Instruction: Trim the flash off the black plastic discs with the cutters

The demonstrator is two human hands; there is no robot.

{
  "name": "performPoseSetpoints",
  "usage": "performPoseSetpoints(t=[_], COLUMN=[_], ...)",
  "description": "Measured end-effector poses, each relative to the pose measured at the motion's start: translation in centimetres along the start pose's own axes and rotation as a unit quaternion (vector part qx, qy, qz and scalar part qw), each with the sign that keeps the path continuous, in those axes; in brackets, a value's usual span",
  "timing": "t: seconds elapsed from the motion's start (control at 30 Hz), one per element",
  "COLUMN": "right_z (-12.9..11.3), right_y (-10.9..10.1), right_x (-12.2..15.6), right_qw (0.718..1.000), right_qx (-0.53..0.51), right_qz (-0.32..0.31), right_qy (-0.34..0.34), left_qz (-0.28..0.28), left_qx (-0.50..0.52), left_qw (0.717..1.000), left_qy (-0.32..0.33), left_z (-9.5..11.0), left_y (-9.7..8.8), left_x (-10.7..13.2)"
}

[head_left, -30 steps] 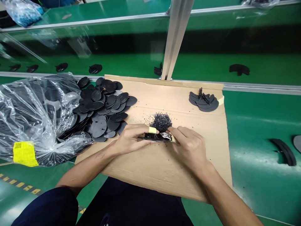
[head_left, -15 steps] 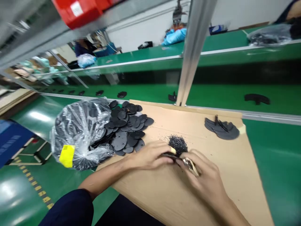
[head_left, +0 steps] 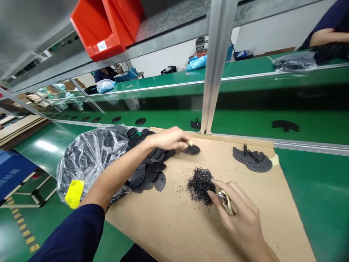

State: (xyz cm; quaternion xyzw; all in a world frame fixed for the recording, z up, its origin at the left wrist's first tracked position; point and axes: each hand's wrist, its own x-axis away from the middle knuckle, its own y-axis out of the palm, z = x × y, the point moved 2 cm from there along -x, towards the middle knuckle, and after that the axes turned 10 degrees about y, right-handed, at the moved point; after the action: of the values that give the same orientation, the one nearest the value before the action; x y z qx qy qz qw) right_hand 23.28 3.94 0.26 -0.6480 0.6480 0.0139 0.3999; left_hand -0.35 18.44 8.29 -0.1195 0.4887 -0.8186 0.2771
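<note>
My left hand point(head_left: 174, 140) reaches over the far part of the cardboard, its fingers pinched on a black oval disc point(head_left: 194, 150) that is slightly blurred; a pale cover shows on a fingertip. Just left of it is a heap of similar black discs point(head_left: 159, 181). My right hand point(head_left: 240, 214) curls around a small shiny metal tool point(head_left: 224, 200) with a cream-coloured part; most of the tool is hidden in the palm. The thumb and forefinger tips are at the right edge of a pile of tiny black bits point(head_left: 200, 185).
Cardboard point(head_left: 169, 225) covers the green bench. A clear bag of black parts point(head_left: 92, 156) lies at left, and overlapping black curved pieces point(head_left: 253, 160) at right. A metal post point(head_left: 212, 72) rises behind. Black parts point(head_left: 285, 125) dot the green strip; a red bin point(head_left: 109, 32) sits overhead.
My left hand has moved away from my right, up and over toward the disc heap, with the disc. My right hand stays beside the bits pile, which is more exposed. The view has tilted up.
</note>
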Motion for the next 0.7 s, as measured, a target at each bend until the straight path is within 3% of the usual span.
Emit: performPoseSetpoints(t=[0.07, 0.1, 0.23, 0.33, 0.5, 0.7], right_z=[0.2, 0.3, 0.7, 0.6, 0.4, 0.8], right_y=[0.1, 0.1, 0.5, 0.6, 0.5, 0.9], right_x=[0.1, 0.1, 0.7, 1.0, 1.1, 1.2], right_qw=[1.000, 1.000, 0.999, 0.999, 0.997, 0.996], right_qx=[0.004, 0.008, 0.030, 0.045, 0.060, 0.064], right_qz=[-0.003, -0.005, -0.014, -0.020, -0.036, -0.050], right_qy=[-0.001, -0.003, -0.013, -0.016, -0.021, -0.022], left_qz=[0.053, 0.072, 0.104, 0.099, 0.114, 0.133], left_qx=[-0.088, -0.112, -0.139, -0.140, -0.129, -0.078], left_qw=[0.984, 0.974, 0.948, 0.931, 0.916, 0.912], left_qy=[-0.146, -0.186, -0.268, -0.323, -0.362, -0.379], left_z=[-3.6, -5.3, -10.7, -13.0, -13.9, -12.3], left_y=[-2.0, -2.6, -2.9, -2.2, -0.7, 3.0], left_x=[-0.4, -0.6, -1.3, -1.8, -5.7, -12.6])
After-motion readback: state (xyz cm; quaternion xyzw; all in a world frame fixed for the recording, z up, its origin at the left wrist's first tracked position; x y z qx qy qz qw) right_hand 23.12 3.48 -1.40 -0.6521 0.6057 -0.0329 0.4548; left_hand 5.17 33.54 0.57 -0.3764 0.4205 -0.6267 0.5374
